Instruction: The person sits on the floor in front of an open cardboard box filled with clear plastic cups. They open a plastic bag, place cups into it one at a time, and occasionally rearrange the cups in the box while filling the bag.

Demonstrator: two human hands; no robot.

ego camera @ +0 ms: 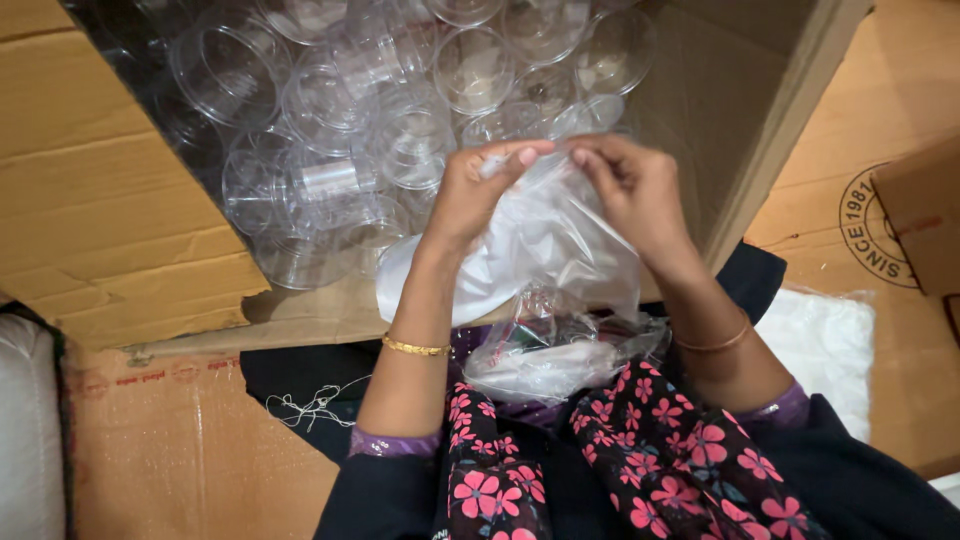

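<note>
My left hand [478, 188] and my right hand [628, 185] are both raised in front of me, fingertips pinching the top edge of a thin clear plastic bag [545, 240]. The bag hangs down between my wrists, and something white shows inside it. More crumpled clear plastic [560, 355] lies in my lap just below. Both wrists wear thin gold bangles. Directly beyond my hands sits an open cardboard box [110, 220] filled with several clear plastic cups [330, 130], some lying on their sides.
The box's right wall [740, 110] rises close to my right hand. Flattened cardboard [880, 120] covers the floor at right, with a white cushion-like pad [825, 345] on it. A tangle of white thread [315, 405] lies by my left forearm.
</note>
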